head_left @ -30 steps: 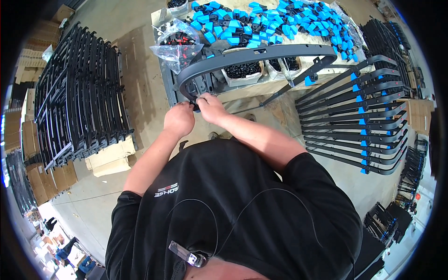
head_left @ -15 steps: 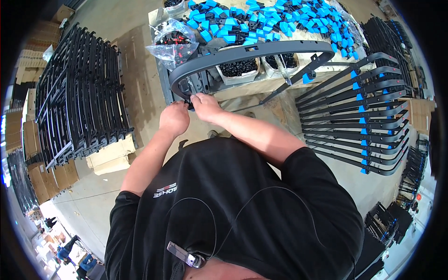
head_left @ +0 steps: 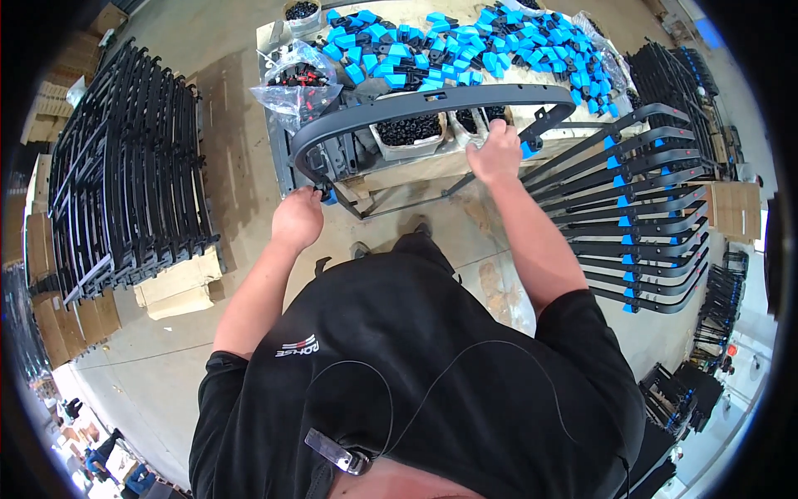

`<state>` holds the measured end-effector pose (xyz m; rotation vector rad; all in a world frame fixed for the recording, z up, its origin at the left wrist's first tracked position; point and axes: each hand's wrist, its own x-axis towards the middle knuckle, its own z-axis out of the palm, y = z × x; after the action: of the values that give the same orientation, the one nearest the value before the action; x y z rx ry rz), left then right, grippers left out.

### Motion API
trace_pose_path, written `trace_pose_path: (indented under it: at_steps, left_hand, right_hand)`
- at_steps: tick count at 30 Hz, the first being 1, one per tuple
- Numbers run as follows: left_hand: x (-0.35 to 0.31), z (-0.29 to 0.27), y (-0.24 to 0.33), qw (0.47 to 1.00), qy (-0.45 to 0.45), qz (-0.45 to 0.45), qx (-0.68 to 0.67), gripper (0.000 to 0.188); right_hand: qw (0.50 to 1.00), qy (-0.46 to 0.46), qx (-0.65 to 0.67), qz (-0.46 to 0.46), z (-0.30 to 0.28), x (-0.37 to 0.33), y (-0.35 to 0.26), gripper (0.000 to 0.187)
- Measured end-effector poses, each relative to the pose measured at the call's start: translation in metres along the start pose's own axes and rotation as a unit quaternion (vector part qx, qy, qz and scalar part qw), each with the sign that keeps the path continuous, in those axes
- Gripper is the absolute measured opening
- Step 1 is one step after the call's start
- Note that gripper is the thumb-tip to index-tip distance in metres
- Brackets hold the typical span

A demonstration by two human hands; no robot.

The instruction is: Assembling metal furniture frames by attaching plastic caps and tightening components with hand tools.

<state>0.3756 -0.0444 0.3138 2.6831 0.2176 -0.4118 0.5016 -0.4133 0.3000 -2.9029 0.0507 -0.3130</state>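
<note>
A large black curved metal frame (head_left: 366, 113) arches over the front edge of the workbench, its two ends bent toward me. My left hand (head_left: 299, 219) is closed round the frame's left end, where a bit of blue shows beside the fingers. Beside the frame's right leg is my right hand (head_left: 496, 155), its fingers curled in front of the small bins; whatever they hold is hidden. A blue-and-black plastic piece (head_left: 529, 150) sits on that right leg, just right of my right hand.
Many blue-and-black plastic pieces (head_left: 499, 50) cover the bench. A white bin of small black parts (head_left: 407, 133) and a clear bag with red and black parts (head_left: 299, 83) stand at its front. Stacked black frames (head_left: 133, 166) rise at left; frames with blue pieces (head_left: 640, 212) lean at right.
My right hand has left the frame's left end and moved right, to the right leg by the bins. My left hand stays at the left end. The view has shifted slightly.
</note>
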Motion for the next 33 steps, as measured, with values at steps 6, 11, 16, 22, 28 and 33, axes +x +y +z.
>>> trace_pose_path:
  at_steps: [6,11,16,22,28,33]
  left_hand:
    - [-0.005,0.006,0.006,0.998,0.04,-0.04,-0.04,0.034]
    - [-0.025,0.009,0.002,0.978,0.101,-0.05,-0.174,0.03]
    - [-0.062,0.027,0.018,0.92,0.129,-0.127,-0.347,0.026]
    - [-0.035,0.023,0.137,0.799,-0.033,-0.029,-0.599,0.041]
    - [-0.019,0.032,0.155,0.741,0.051,0.059,-0.667,0.039]
    - [-0.051,0.028,0.084,0.899,0.164,0.18,-0.363,0.034]
  right_hand:
    - [0.975,-0.192,0.069,0.086,0.047,0.041,0.041,0.056]
    - [0.978,-0.111,0.143,0.107,0.05,0.026,0.055,0.054]
    - [0.674,-0.289,0.638,0.235,-0.01,-0.024,0.059,0.032]
    - [0.676,-0.519,0.521,0.03,-0.048,-0.05,0.03,0.026]
    - [0.792,-0.31,0.491,-0.188,-0.052,-0.063,0.006,0.027]
    - [0.844,-0.16,0.478,-0.181,-0.072,-0.075,0.004,0.028]
